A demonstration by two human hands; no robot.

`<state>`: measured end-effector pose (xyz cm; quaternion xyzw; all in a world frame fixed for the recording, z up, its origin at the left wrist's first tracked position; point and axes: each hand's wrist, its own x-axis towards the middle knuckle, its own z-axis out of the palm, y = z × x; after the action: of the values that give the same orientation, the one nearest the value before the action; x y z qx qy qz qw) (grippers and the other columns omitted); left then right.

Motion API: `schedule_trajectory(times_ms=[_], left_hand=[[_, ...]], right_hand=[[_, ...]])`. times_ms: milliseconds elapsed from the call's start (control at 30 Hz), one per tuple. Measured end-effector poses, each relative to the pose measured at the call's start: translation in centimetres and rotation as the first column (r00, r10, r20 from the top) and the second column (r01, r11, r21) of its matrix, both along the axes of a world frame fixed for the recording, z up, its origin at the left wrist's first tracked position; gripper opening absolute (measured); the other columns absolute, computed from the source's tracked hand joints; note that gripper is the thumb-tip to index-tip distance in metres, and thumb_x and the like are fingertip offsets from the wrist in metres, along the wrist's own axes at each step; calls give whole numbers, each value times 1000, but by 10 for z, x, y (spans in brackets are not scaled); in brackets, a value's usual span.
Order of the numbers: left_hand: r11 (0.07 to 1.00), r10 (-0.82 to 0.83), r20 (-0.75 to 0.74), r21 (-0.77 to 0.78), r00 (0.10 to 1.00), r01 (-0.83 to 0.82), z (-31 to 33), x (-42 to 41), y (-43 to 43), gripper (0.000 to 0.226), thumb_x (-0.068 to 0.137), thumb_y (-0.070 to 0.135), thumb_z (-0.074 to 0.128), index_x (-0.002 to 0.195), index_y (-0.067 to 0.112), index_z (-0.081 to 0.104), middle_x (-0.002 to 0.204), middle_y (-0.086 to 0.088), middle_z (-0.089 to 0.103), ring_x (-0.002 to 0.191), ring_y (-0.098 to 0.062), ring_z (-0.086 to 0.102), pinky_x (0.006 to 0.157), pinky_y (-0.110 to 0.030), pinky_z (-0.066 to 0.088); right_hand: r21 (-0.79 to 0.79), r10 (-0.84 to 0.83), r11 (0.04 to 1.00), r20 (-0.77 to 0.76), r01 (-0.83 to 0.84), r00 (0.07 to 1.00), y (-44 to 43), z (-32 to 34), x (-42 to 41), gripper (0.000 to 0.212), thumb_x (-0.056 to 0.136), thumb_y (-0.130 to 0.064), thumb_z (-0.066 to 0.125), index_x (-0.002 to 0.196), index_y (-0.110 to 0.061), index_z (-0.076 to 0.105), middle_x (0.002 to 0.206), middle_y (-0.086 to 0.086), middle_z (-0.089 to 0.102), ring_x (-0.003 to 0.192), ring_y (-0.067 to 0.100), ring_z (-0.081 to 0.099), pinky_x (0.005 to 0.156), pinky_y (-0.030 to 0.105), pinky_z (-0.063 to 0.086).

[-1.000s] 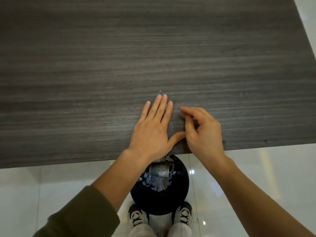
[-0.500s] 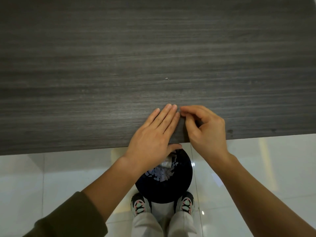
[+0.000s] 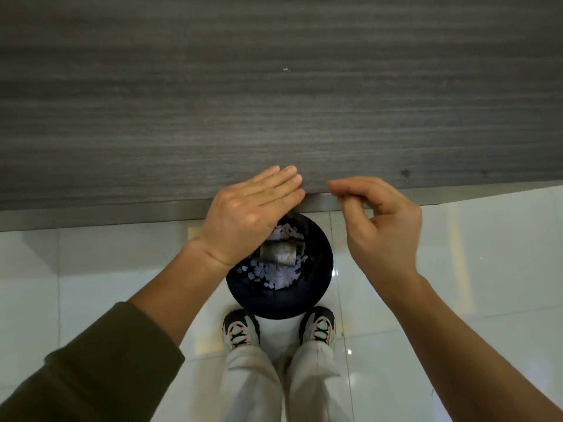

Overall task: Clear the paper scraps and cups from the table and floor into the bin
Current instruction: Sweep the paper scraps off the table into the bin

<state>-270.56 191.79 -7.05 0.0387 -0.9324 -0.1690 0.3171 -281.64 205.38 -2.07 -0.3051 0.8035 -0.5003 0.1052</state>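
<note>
bin [image 3: 274,303]: far rim hidden under the table [image 3: 122,117] edge and the left hand [image 3: 246,214]
cup [image 3: 278,254]: left end behind that hand
white speck [image 3: 285,69]: too small to identify
right hand [image 3: 384,229]: pinch contents unclear

The table [image 3: 274,102] fills the upper half of the frame, its near edge running across the middle. One tiny scrap [image 3: 285,69] lies on it, in the upper part just right of centre. Below the edge, at centre, the bin [image 3: 318,269] stands on the floor [image 3: 472,254], its far side tucked under the table. Inside it lie paper scraps [image 3: 275,277] with a cup [image 3: 278,254] among them. The left hand [image 3: 249,211] reaches over the table edge above the bin's left side. The right hand [image 3: 380,220] is to its right, apart from it. Two shoes [image 3: 240,330] stand just below the bin.
</note>
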Motion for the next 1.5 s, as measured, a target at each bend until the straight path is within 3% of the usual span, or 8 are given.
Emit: schedule_trajectory(times_ms=[133,233,400,533,967,1133,1300,1500], left_hand=[[996,-36,-27,80,999,38,-2,23,28,14,85,-5,63,93,0,74,96,-11,72,94,-20,69,85,-36,55],[991,-57,191,132,980,32,-32,49,56,23,82,-4,56,92,5,75,91,-7,74,85,-18,71,82,-32,56],[958,-11,667,222,745,-184,-107,66,73,27,56,-4,62,73,13,71,54,-3,63,49,-23,60,42,-23,47],[904,43,777,237,627,-355,-143,63,78,8,76,20,73,77,12,72,55,-9,65,50,-26,61,46,-27,45],[866,68,728,297,683,-403,-135,78,93,37,74,4,64,109,14,69,89,-6,73,78,-26,67,61,-29,53],[913,233,397,225,888,-341,-62,76,77,22,84,21,56,91,14,76,74,1,72,64,-17,64,59,-25,51],[942,249,36,225,968,-250,34,26,37,17,83,11,61,90,1,73,89,-11,69,81,-27,58,75,-32,47],[940,260,525,55,811,-337,75,-37,-28,67,94,46,39,145,6,26,155,-9,21,141,-19,16,112,-32,14]], right_hand=[[-76,-16,997,22,18,1000,15,-10,13,29,80,8,52,88,-13,69,82,-6,66,78,1,62,73,12,47],[-11,5,1000,63,-5,998,22,-30,25,29,79,8,53,86,-13,71,82,-7,66,79,-1,63,72,12,49],[267,70,955,215,-127,974,26,-83,39,28,83,0,55,97,-15,73,90,-13,67,84,-6,61,74,7,48],[409,154,878,251,-249,956,31,-126,47,32,84,1,54,109,-13,69,104,0,71,91,10,65,84,16,49],[521,188,775,349,-357,918,41,-140,61,35,88,1,52,119,-12,64,118,4,66,111,16,61,99,19,42],[573,383,633,352,-520,854,34,-112,53,40,84,9,51,112,-13,68,126,9,61,125,20,50,85,0,24],[517,421,622,411,-587,808,19,-58,42,34,81,1,57,102,-21,72,103,-1,71,92,10,62,68,2,38],[541,372,542,532,-643,761,4,-16,26,38,90,-14,53,124,-29,59,128,-5,60,114,10,57,93,16,42]])
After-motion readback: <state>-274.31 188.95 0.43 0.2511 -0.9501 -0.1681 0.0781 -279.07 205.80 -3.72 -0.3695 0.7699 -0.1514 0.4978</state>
